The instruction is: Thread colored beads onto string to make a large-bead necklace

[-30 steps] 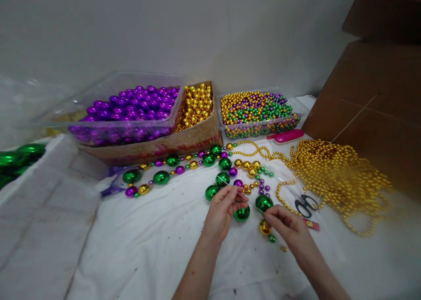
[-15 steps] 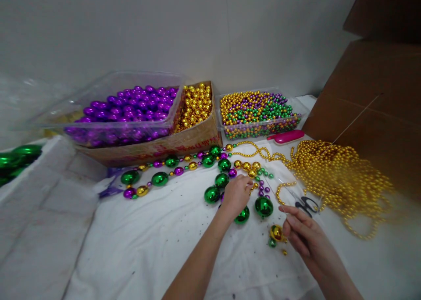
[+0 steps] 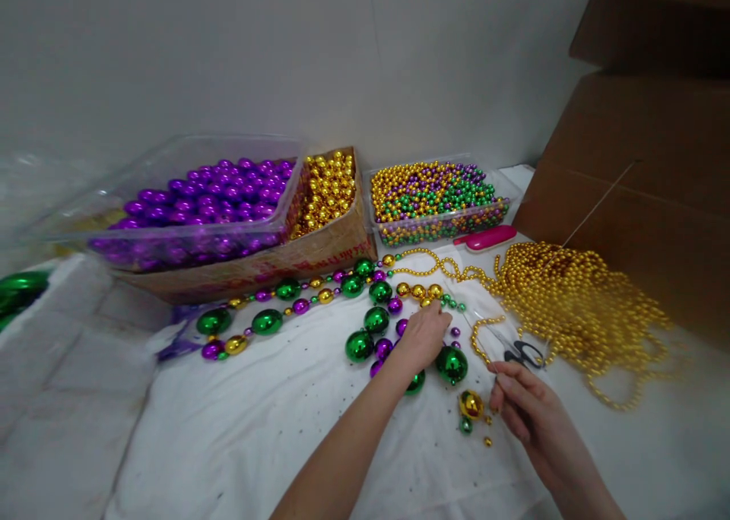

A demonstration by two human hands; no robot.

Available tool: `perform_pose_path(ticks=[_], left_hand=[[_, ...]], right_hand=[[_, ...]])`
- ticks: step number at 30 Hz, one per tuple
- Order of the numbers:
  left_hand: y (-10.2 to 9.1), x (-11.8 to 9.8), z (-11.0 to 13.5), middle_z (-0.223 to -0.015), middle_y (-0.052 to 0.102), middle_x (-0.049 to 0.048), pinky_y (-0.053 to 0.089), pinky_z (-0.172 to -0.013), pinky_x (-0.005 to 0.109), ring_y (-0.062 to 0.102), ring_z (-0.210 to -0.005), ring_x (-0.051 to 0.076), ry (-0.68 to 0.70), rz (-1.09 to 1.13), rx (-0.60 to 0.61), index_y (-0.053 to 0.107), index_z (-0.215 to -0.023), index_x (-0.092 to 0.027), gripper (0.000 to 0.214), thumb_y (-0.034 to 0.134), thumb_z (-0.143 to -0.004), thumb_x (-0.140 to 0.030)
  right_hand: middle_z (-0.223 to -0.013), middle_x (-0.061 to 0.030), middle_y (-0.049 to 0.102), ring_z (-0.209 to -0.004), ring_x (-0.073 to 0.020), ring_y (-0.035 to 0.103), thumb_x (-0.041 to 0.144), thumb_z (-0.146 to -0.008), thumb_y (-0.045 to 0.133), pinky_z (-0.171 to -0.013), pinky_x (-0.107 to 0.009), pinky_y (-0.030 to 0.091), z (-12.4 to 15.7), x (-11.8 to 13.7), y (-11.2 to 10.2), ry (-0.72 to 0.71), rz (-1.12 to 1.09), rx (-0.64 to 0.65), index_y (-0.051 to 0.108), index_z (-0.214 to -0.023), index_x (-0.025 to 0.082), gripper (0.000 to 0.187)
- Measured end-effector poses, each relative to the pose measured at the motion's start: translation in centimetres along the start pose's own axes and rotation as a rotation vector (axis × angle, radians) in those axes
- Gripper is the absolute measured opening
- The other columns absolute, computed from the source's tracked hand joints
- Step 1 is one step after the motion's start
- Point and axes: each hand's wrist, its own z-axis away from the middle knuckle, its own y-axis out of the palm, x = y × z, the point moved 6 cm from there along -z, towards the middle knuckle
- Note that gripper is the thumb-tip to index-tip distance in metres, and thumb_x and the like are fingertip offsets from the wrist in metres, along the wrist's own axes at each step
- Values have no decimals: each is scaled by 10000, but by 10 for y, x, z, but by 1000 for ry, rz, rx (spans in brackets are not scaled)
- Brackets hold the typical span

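Note:
My left hand (image 3: 425, 337) reaches down among loose beads on the white cloth, fingers drawn together over the small purple beads (image 3: 455, 332); what is between the fingertips is hidden. Just beyond it lie small green beads (image 3: 453, 302) and several gold beads (image 3: 418, 291). My right hand (image 3: 522, 398) is closed in a pinch on a thin string, hard to see, beside the end of a short gold bead strand (image 3: 477, 337). Between the hands sit a large green ball (image 3: 452, 364) and a gold ball (image 3: 471, 404). More green balls (image 3: 360, 346) lie left of my left hand.
Behind stand a clear tub of purple balls (image 3: 205, 201), a cardboard box of gold balls (image 3: 331, 189) and a tub of mixed beads (image 3: 439, 201). Scissors (image 3: 523, 353), a pink-handled tool (image 3: 490, 238) and a gold bead heap (image 3: 576, 299) lie right. A finished-looking bead garland (image 3: 266, 321) stretches left.
My left hand has moved right and slightly toward me, from beside the gold beads to over the small purple ones. The right hand keeps its pinch. The view has shifted slightly.

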Motion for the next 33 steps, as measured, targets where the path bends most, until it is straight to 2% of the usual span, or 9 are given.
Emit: perform_pose_path(ticks=[4,7,9,12,13,15,21,28,33], left_hand=[[-4,6,7,-962,570,99,374,-924,412,508,-995,247,-21,142,-51,599,-810,-175,154,491,-802,-67],[-15,11,13,-919,598,75,440,-853,362,555,-916,210,-42,296,-110,607,-897,-178,109,516,-838,-170],[-21,21,20,-907,614,65,487,-757,308,592,-826,171,-115,644,-162,598,-990,-172,168,505,-865,-232],[-18,39,33,-890,638,57,509,-737,252,619,-761,123,-303,1479,-222,623,-996,-147,196,610,-805,-188],[-15,42,37,-889,646,58,511,-757,240,624,-763,114,-350,1685,-225,638,-971,-138,200,645,-771,-142],[-12,44,43,-909,659,67,515,-766,213,628,-761,100,-391,1856,-213,657,-937,-120,192,648,-751,-72],[-13,45,51,-944,672,85,530,-704,174,629,-722,81,-413,1882,-236,670,-924,-107,164,622,-776,-55],[-12,48,56,-902,674,80,530,-684,169,624,-699,77,-412,1873,-242,675,-916,-101,143,626,-784,-76],[-12,48,56,-893,672,76,529,-688,179,619,-694,77,-408,1869,-237,682,-904,-102,129,636,-784,-93]], right_hand=[[-627,-7,621,-372,-19,246,444,-748,684,-384,-190,124,-3,2,-3,-19,41,-9,629,-965,164,358],[-606,-1,608,-361,-27,239,484,-726,687,-366,-195,109,-3,3,-7,-3,109,-18,630,-958,162,401],[-570,8,583,-363,-36,241,512,-733,668,-367,-198,101,0,3,-11,7,210,-48,628,-963,157,424],[-511,29,525,-376,-52,270,541,-752,635,-385,-203,111,8,4,-13,24,362,-80,620,-977,160,443],[-498,35,507,-382,-58,279,549,-754,629,-390,-206,120,11,5,-13,25,391,-86,619,-979,163,446],[-482,41,484,-389,-67,285,561,-754,617,-398,-214,132,15,6,-11,14,425,-95,626,-975,168,450],[-465,18,498,-434,-98,362,560,-742,622,-430,-225,200,20,14,-8,-53,524,-95,667,-924,157,445],[-451,25,476,-483,-133,424,538,-726,635,-497,-244,313,24,16,-4,-98,486,-123,676,-835,178,378],[-460,20,499,-505,-145,457,541,-737,626,-544,-261,362,22,11,-9,-55,534,-50,677,-870,177,392]])
